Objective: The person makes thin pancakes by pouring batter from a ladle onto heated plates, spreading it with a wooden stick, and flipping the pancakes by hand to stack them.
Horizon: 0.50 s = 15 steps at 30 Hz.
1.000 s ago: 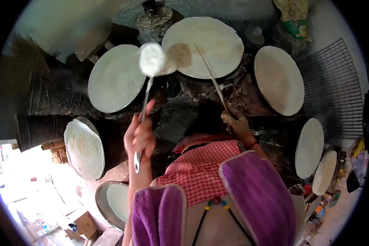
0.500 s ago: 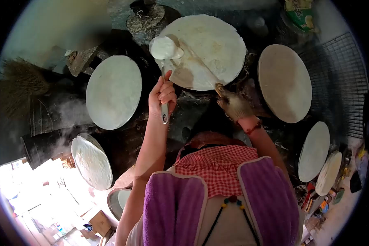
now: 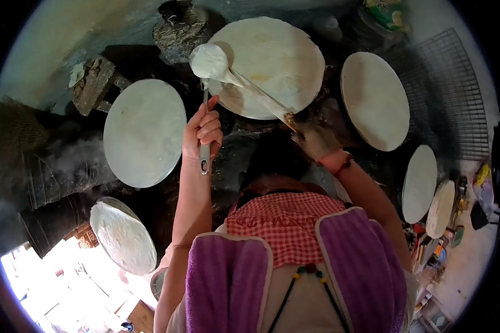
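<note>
My left hand (image 3: 207,127) is closed around the handle of a ladle (image 3: 205,161). White batter (image 3: 210,60) fills the ladle's bowl, held over the left edge of a large round griddle. My right hand (image 3: 318,140), in a dirty work glove, grips a wooden stick (image 3: 264,100) coated with white batter. The stick slants up and left across the griddle, and its far end meets the ladle's rim. Over the griddle's top lies a thin, pale round sheet (image 3: 278,55), browned in patches at its lower left.
More round griddles stand around me, including a left one (image 3: 144,133) and a right one (image 3: 375,100). At lower left, a pale sheet (image 3: 122,236) has a folded edge. A wire rack (image 3: 455,94) leans on the right wall. Steam rises on the left.
The whole view has shifted slightly. The stick now slants lower, with its batter-coated end against the ladle's right side. Both hands keep their holds.
</note>
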### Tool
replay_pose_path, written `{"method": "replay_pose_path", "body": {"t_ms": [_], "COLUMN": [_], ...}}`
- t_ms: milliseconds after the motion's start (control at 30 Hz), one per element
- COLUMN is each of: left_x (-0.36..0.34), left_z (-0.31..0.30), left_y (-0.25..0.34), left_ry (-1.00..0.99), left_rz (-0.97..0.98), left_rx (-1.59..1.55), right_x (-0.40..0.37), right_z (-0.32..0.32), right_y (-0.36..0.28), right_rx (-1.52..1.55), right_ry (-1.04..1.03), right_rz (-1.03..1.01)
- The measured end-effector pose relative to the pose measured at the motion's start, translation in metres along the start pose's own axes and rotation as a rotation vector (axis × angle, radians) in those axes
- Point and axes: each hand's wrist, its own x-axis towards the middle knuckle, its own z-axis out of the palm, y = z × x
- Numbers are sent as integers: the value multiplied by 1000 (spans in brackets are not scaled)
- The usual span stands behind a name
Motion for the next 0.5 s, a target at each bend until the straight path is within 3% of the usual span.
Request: {"method": "replay_pose_path", "body": {"t_ms": [100, 200, 300, 500], "left_x": [1, 3, 1, -8], "left_z": [1, 3, 4, 24], "left_y": [1, -1, 1, -10], "left_ry": [11, 16, 26, -8], "left_rz": [-17, -9, -12, -64], "left_rx": [-7, -24, -31, -64], "right_x": [15, 17, -3, -47], "right_z": [3, 25, 4, -3], "right_y": [-24, -30, -31, 16], "right_rx": [196, 95, 135, 217], "right_ry": [-38, -38, -75, -81], "right_rz": [-67, 12, -5, -100]}}
